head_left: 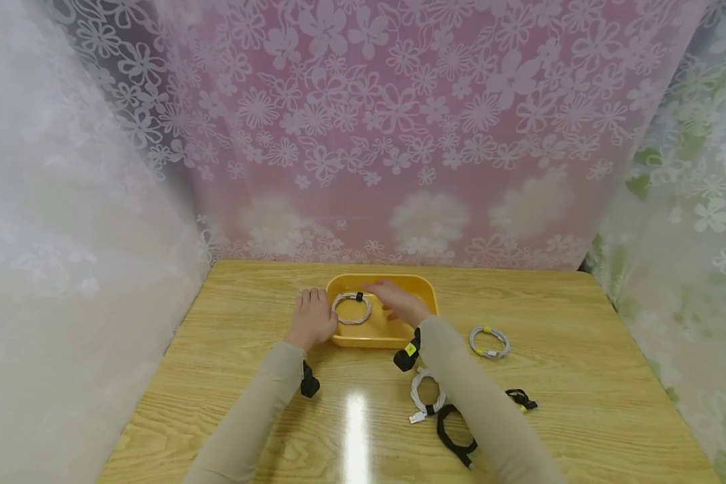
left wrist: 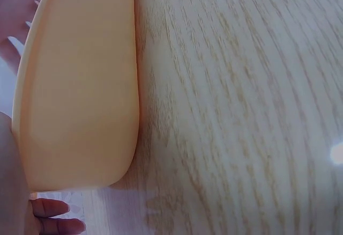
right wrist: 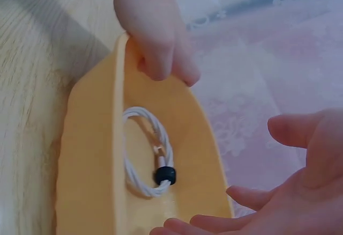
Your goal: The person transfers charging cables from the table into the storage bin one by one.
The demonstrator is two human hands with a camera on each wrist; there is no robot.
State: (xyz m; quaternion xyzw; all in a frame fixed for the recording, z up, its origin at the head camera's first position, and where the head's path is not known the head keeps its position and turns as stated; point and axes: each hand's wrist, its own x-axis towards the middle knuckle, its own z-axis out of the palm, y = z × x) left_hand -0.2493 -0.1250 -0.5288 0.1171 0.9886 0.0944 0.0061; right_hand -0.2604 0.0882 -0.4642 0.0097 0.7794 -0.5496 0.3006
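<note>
A yellow plastic bin (head_left: 369,343) stands on the wooden table. Inside it, towards the left end, lies a coiled white cable (head_left: 353,323) with a black strap round it. My left hand (head_left: 314,317) grips the bin's left end; the right wrist view shows that hand (right wrist: 153,36) over the rim. Over the bin's right part, my right hand (head_left: 402,304) holds nothing. Its thumb and fingers are spread apart in the right wrist view, a little away from the white cable (right wrist: 170,149).
Right of the bin lies a grey coiled cable (head_left: 473,339) with yellow ties. Nearer me are a white coiled cable (head_left: 416,400), a black coiled cable (head_left: 443,433) partly under my right forearm, and a small black cable bundle (head_left: 520,396). Floral curtains (head_left: 363,134) enclose the table.
</note>
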